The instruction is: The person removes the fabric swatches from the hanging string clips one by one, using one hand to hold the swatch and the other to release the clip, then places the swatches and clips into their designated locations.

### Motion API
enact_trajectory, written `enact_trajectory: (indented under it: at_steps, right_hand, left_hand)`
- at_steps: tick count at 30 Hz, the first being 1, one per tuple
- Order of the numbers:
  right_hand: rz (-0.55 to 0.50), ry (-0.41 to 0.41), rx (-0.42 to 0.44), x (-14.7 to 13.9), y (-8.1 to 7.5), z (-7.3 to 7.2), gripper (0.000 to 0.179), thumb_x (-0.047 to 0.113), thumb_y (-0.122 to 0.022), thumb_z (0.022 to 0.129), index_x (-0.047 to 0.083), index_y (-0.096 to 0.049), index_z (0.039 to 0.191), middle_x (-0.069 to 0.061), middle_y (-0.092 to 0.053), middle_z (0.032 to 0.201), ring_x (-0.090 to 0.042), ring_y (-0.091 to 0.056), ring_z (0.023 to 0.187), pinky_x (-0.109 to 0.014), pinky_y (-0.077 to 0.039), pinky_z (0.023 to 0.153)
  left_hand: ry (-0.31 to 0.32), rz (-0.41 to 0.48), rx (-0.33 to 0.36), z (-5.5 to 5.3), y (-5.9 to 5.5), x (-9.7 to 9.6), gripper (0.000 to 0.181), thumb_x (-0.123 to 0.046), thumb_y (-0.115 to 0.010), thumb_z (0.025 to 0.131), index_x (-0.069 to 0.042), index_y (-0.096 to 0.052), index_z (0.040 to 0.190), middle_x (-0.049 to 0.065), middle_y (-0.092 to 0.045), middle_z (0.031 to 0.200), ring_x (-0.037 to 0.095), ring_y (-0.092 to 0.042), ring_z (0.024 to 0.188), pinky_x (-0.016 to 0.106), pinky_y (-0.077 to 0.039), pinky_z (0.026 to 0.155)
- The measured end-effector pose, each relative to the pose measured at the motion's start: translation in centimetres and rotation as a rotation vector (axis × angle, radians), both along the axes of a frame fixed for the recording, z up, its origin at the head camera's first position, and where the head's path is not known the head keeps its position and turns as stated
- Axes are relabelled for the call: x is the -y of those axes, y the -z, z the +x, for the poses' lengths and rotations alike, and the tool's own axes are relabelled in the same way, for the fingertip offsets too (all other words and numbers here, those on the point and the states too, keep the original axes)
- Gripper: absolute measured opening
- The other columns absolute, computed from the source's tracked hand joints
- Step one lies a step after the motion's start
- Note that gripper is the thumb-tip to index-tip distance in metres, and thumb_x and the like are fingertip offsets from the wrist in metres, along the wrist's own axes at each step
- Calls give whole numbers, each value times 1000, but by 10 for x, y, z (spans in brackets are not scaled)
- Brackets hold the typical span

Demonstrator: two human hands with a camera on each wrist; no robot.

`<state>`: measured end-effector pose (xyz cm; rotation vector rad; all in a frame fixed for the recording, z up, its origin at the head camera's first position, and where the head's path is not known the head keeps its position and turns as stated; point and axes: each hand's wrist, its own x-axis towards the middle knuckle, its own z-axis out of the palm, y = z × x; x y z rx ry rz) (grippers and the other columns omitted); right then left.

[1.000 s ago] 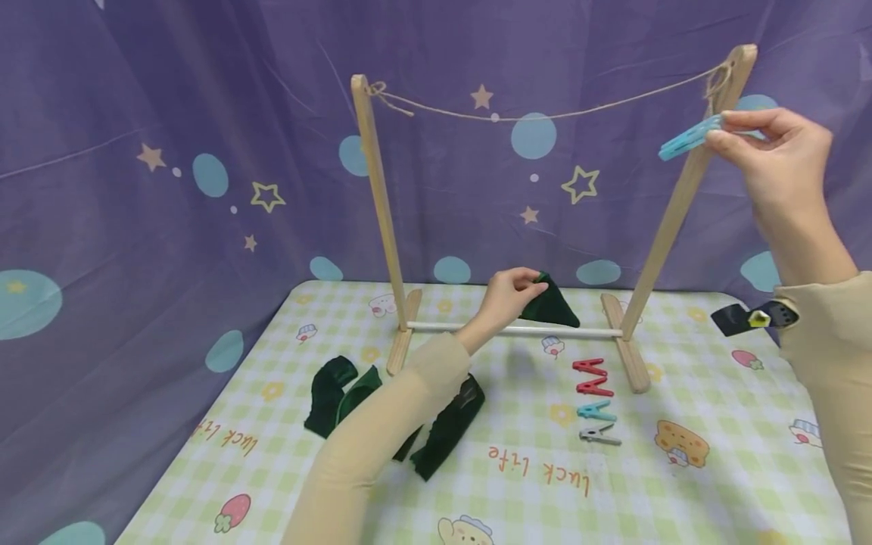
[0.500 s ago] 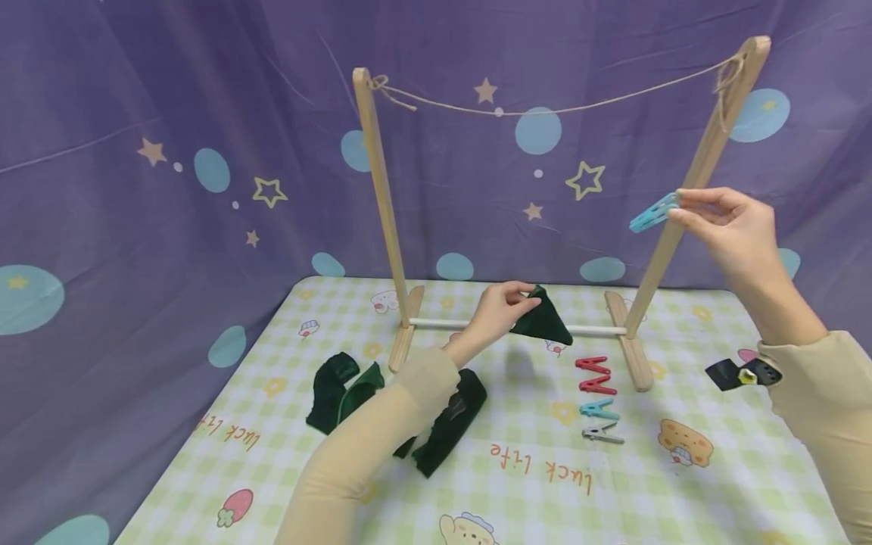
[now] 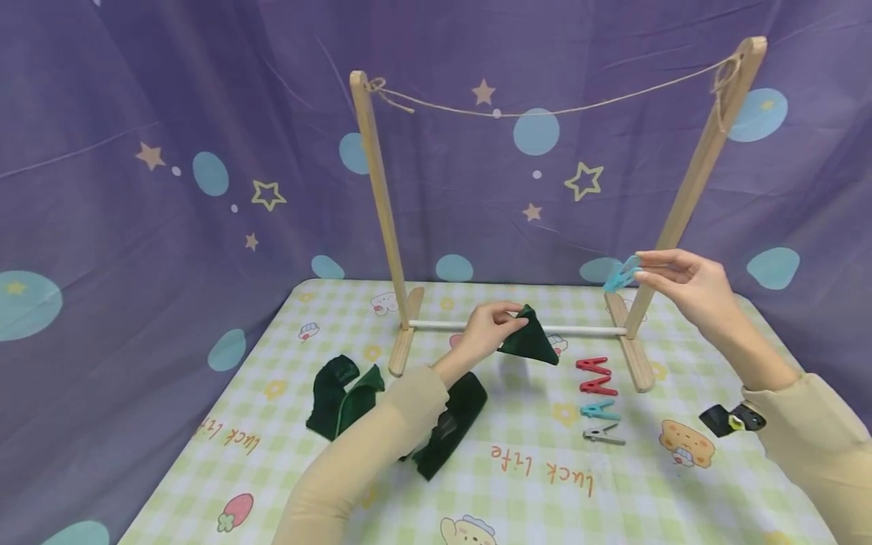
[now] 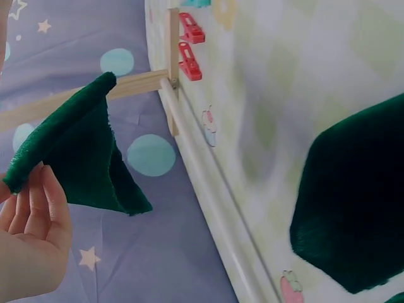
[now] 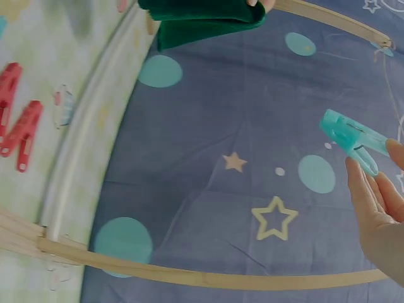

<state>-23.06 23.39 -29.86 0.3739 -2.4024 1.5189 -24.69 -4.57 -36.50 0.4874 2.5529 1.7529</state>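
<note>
Between thumb and fingers my left hand (image 3: 488,331) pinches a folded piece of dark green velvety cloth (image 3: 531,341) by its top corner. The cloth hangs as a triangle above the table, in front of the stand's white bar; the left wrist view shows the same green cloth (image 4: 82,145) with its folded edge. On the right, my right hand (image 3: 691,284) pinches a light blue clothespin (image 3: 621,274) by its handle end. In the right wrist view that clothespin (image 5: 353,139) points away from the fingertips. It is in the air, apart from cloth and string.
A wooden stand (image 3: 381,197) carries a sagging string (image 3: 504,115) between its posts, with a white bar (image 3: 586,330) below. Several clothespins (image 3: 598,386) lie in a column at centre right. More dark green cloth (image 3: 453,424) lies on the checked table (image 3: 524,507), partly behind the left arm.
The right hand has come down and leftward with the clothespin, from beside the right post's top. The left hand has lowered the cloth slightly toward the near side.
</note>
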Motion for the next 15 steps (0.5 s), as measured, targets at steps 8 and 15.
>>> enact_trajectory:
  at_steps: [8, 15]
  right_hand:
    - [51, -41, 129, -3, 20, 8, 39, 27, -63, 82, 8, -56, 116, 27, -57, 95, 10, -54, 88, -8, -42, 70]
    - [43, -142, 169, -7, 40, 15, 33, 24, -62, 84, 16, -57, 116, 25, -58, 98, 10, -55, 89, -10, -43, 70]
  left_hand:
    - [20, 15, 54, 19, -1, 7, 26, -7, -59, 85, 1, -61, 109, 22, -64, 82, 9, -44, 50, 17, -37, 47]
    - [-16, -7, 100, 38, 0, 8, 25, -5, -58, 85, 2, -61, 109, 22, -64, 80, 4, -37, 43, 13, -31, 42]
